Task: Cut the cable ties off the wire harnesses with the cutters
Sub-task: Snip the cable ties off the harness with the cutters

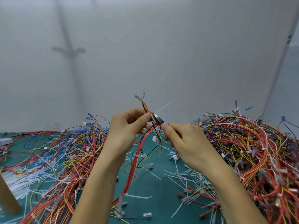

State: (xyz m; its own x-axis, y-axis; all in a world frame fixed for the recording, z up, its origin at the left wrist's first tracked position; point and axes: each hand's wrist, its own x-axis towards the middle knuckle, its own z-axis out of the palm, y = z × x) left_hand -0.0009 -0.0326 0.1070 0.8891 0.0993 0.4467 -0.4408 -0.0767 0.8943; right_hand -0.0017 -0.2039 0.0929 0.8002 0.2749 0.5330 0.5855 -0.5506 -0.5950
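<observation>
Left hand [127, 126] has the harness [137, 159] lifted off the mat [150, 180], thumb and forefinger pinched on the bundle right beside the cable tie [165, 105]. That looks deliberate: it keeps the wires stiff at the cut point and turns the tie head toward the tool. The tie's tail sticks up and to the right, clear of the wires. Right hand [182, 139] is curled around the cutters [157, 119], handles buried in the palm and only the metal nose and dark body showing. The nose sits at the tie head, touching or just beside it. Can't tell whether the blades are parted or already closed on the strap. The rest of the harness hangs down between the forearms, with at least one more white tie further down it, so more cuts look due on this one. Left pile [64, 151] and right pile [250, 151] flank the working gap, probably split into done and to-do, but I can't tell which is which. Cut ties [186, 175] litter the mat in the gap. Main risk: nicking insulation if a blade gets under the strap at an angle.
</observation>
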